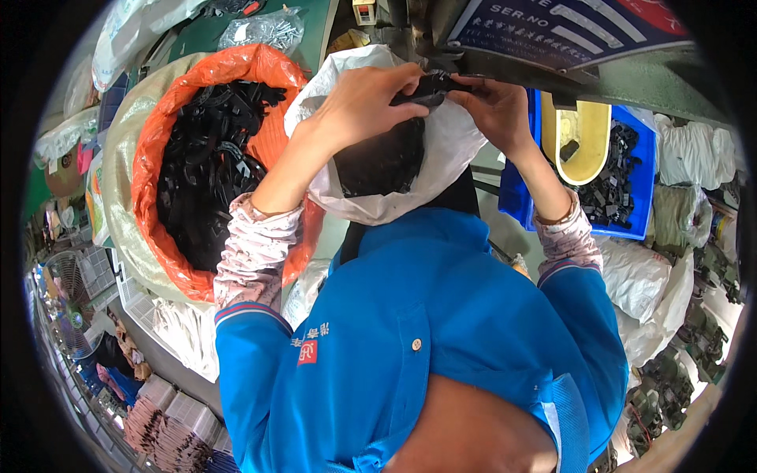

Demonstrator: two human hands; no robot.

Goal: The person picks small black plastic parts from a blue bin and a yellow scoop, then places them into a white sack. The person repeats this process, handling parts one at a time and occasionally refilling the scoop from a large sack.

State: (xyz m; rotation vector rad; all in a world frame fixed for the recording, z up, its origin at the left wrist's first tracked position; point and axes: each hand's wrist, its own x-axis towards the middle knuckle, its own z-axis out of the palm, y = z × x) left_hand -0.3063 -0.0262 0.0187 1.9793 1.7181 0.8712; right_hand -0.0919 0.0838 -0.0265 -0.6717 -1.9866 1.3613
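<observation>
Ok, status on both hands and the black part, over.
Left fingers, right fingers: both on black part. Part appears above far side of white bag. Machine close beyond; no clear obstruction seen.

Elongated black part (430, 89), roughly crosswise, held between both hands (367, 102), near white sack (457, 146)
</observation>
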